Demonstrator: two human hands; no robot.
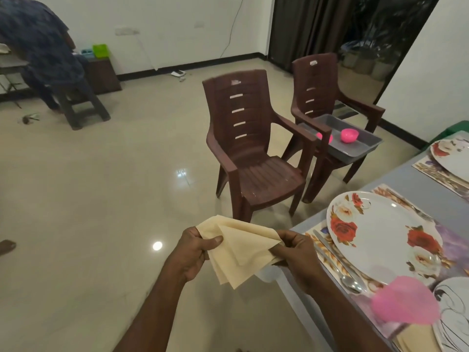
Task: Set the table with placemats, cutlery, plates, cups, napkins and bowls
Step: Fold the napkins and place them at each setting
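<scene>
Cream napkins (241, 252), a few folded together, hang in the air left of the table corner. My left hand (195, 250) pinches their left edge with the thumb on top. My right hand (294, 252) grips their right corner. On the table (396, 184) a floral plate (380, 232) lies on a patterned placemat (446, 237), with a knife and a spoon (347, 278) along its left side. A pink cup (406, 298) stands blurred at the near edge beside another plate (454, 308). A further plate (451, 153) rests on a second placemat (436, 174).
Two brown plastic chairs stand beside the table: the near chair (253, 153) has a bare seat, the far chair (319, 90) carries a grey tray (360, 151) with pink bowls (349, 135). A person (43, 52) sits at the far left. Shiny tiled floor (101, 199) lies to my left.
</scene>
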